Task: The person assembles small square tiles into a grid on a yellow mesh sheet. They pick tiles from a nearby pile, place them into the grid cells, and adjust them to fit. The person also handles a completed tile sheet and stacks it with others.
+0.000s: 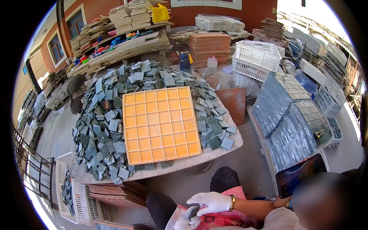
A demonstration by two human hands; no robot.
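Holding a flat grey tile (pixel 192 212), white-gloved left hand (pixel 187 223) and right hand (pixel 211 202) have a square orange gridded tray (pixel 165 128), unfilled, at eleven o'clock.

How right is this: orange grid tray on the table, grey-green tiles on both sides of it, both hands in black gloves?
The glove colour is wrong: the head view shows white gloves on the left hand and right hand. The orange grid tray is on the table, grey-green tiles on both sides.
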